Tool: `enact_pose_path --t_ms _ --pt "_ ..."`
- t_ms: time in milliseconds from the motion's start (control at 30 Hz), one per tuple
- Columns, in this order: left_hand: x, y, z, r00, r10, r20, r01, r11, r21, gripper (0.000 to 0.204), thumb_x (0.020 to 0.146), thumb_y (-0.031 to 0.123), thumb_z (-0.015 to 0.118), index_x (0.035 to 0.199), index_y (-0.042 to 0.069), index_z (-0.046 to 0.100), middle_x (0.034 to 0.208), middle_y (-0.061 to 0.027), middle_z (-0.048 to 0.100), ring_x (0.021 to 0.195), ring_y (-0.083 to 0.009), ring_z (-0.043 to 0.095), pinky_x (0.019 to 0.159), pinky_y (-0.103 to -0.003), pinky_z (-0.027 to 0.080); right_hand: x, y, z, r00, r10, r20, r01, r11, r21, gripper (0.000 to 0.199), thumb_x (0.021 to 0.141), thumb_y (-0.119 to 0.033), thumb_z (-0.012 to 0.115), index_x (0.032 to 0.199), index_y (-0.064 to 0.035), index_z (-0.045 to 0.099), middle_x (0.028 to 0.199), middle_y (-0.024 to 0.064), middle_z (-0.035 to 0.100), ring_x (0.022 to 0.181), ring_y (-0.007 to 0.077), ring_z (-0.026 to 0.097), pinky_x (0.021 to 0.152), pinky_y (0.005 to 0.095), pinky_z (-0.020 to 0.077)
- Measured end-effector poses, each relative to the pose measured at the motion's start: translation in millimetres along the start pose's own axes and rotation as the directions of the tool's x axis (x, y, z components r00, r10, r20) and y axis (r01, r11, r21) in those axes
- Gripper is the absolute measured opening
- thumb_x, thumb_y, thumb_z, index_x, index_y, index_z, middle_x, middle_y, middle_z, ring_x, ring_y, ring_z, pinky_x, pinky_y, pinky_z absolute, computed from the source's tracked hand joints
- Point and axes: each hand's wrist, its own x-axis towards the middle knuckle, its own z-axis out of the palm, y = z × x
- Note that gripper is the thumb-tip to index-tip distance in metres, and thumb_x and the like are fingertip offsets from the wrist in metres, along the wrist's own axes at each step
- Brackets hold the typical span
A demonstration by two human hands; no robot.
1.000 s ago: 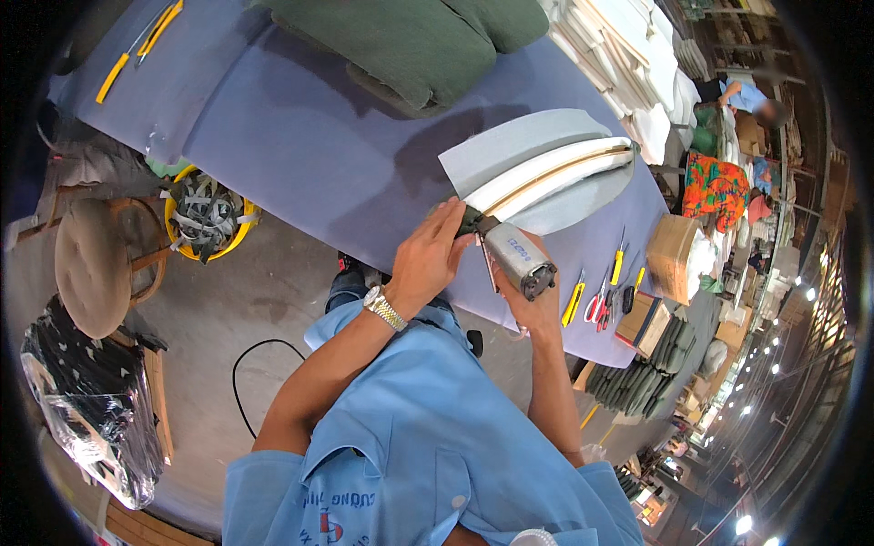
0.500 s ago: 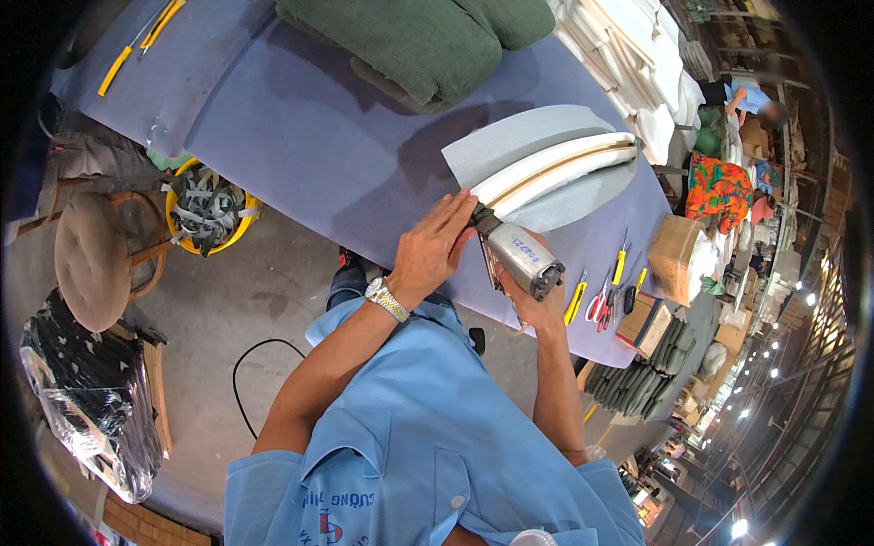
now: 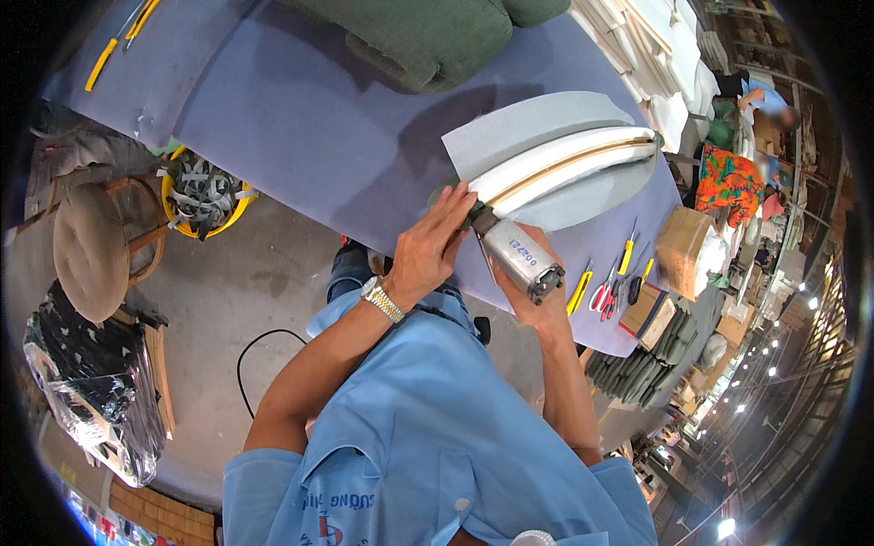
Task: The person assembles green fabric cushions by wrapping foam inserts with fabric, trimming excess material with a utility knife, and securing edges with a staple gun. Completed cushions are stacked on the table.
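Note:
My left hand [image 3: 430, 247] lies flat with fingers spread on the near end of a curved wooden piece [image 3: 569, 159] wrapped in white foam, which rests on a grey felt sheet [image 3: 537, 123]. My right hand [image 3: 533, 296] grips a silver cylindrical staple gun [image 3: 519, 259], its nose pressed against the end of the curved piece just beside my left fingertips. A metal watch sits on my left wrist. The work lies near the front edge of a table covered in purple-grey cloth [image 3: 300, 136].
Yellow-handled tools and red scissors [image 3: 605, 291] lie on the table to my right. A green cushion [image 3: 428, 32] sits at the far side. On the floor stand a yellow bucket of straps [image 3: 205, 191], a round stool [image 3: 91, 250] and a black cable. Foam sheets and another person are at the far right.
My hands and the staple gun have stayed at the near end of the curved piece, with only slight shifts; my left fingers have spread a little flatter on it.

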Motion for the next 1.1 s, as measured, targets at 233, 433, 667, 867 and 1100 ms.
enact_pose_path --t_ms 233,433,667,867,1100 --pt "6 -9 1 0.999 0.009 -0.037 -0.008 0.999 0.039 0.07 0.084 0.0 0.075 0.149 0.011 0.051 0.152 -0.0144 0.053 0.138 -0.0318 0.053 0.106 -0.041 0.054 4 8 6 0.999 0.039 -0.026 -0.039 0.999 0.016 0.05 0.084 -0.006 0.074 0.132 -0.0013 0.06 0.114 0.0131 0.07 0.107 0.019 0.067 0.094 0.0315 0.0512" --pt "7 -15 6 1.0 0.004 -0.022 -0.001 0.994 0.105 0.068 0.086 0.013 0.079 0.147 0.008 0.051 0.147 -0.0172 0.057 0.133 -0.0318 0.057 0.102 -0.041 0.056 -21 18 7 0.992 -0.017 -0.125 0.011 0.999 -0.052 0.054 0.084 -0.007 0.078 0.135 -0.0011 0.06 0.118 0.0128 0.07 0.108 0.0179 0.066 0.095 0.0322 0.0513" --pt "3 -17 13 0.998 -0.048 -0.039 0.053 0.988 0.146 0.066 0.087 0.02 0.079 0.146 0.007 0.051 0.145 -0.0178 0.059 0.127 -0.0337 0.062 0.097 -0.042 0.057 -54 94 -24 0.981 0.196 -0.008 -0.196 0.973 -0.125 0.062 0.077 -0.012 0.086 0.133 -0.0014 0.061 0.118 0.0166 0.07 0.108 0.0273 0.069 0.096 0.036 0.0527" --pt "-2 -16 30 0.989 -0.15 0.018 0.144 0.971 0.191 0.07 0.082 0.017 0.081 0.146 0.01 0.051 0.145 -0.0154 0.059 0.129 -0.0337 0.06 0.096 -0.044 0.058 -57 220 -41 0.951 0.053 -0.306 -0.189 0.881 -0.434 0.072 0.071 -0.014 0.088 0.136 -0.0051 0.06 0.128 0.0189 0.062 0.108 0.0431 0.066 0.094 0.0467 0.0541" --pt "13 2 48 0.991 -0.059 0.119 0.01 0.927 0.376 0.074 0.074 0.005 0.078 0.143 0.016 0.055 0.144 -0.0115 0.06 0.137 -0.0332 0.054 0.103 -0.044 0.054 -60 256 -53 0.931 0.152 -0.331 -0.211 0.966 -0.149 0.059 0.082 -0.01 0.082 0.136 -0.0069 0.06 0.13 0.0153 0.061 0.112 0.0319 0.067 0.096 0.0404 0.0552"
